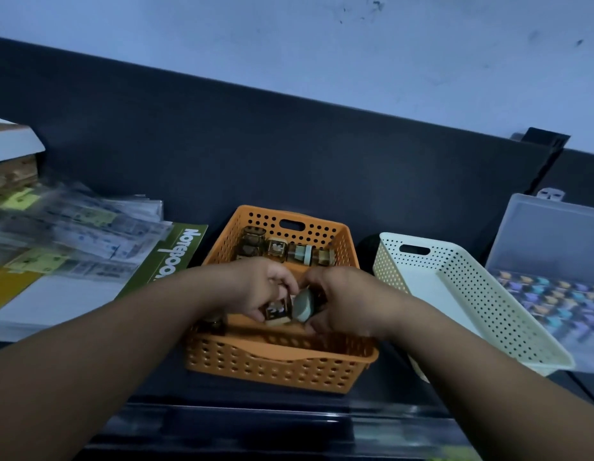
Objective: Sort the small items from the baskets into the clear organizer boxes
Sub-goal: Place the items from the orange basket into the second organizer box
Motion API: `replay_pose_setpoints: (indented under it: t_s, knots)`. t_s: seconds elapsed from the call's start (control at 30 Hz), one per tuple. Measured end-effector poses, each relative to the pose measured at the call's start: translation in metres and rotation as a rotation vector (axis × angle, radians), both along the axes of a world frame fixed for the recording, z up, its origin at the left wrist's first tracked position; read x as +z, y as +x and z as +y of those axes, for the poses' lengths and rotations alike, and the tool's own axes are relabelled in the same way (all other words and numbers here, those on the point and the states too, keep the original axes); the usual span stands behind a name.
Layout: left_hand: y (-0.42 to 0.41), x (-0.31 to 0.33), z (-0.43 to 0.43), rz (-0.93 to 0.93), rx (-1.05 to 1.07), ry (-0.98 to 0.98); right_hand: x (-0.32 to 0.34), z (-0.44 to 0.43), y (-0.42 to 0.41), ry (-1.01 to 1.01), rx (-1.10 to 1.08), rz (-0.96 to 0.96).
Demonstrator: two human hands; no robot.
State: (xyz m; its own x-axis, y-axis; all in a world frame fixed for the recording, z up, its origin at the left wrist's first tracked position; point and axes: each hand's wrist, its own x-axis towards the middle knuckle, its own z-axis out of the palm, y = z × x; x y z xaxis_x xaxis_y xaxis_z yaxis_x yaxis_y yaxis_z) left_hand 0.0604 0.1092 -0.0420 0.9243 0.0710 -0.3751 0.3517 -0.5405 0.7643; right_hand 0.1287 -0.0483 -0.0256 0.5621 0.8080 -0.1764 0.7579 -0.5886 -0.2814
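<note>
Dark tabletop (378, 390) runs under a navy back panel and a pale scuffed wall. At its middle sits an orange perforated plastic basket (282, 357), with a row of small amber glass jars (289, 251) along its far wall. Both hands are down inside the basket and almost touching. The left hand (259, 291) curls round a small square amber jar (277, 311), and the right hand (338, 301) is clamped on a round grey-green cap-like piece (303, 304); whether the piece belongs to that jar is unclear. The clear compartmented plastic organizer box (551, 234) lies toward the tabletop's right edge with its lid up, beyond a white perforated basket (488, 304). The right hand is therefore nearer, and any carry must likely clear both basket rims.
</note>
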Motion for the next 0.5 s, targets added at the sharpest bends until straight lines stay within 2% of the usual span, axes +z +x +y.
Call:
replay_pose_setpoints:
  t_s: [0.17,0.37,0.5]
  knots:
    - [-0.004,0.025,-0.006,-0.223,0.175,-0.111,0.015,-0.018,0.000,0.345,-0.109,0.093]
    - [-0.001,0.049,-0.053,-0.473,0.330,-0.218,0.038,-0.071,-0.009,0.757,-0.147,0.288]
    - [0.005,0.054,-0.098,-0.491,0.418,-0.489,0.036,-0.116,-0.017,0.897,-0.207,0.324]
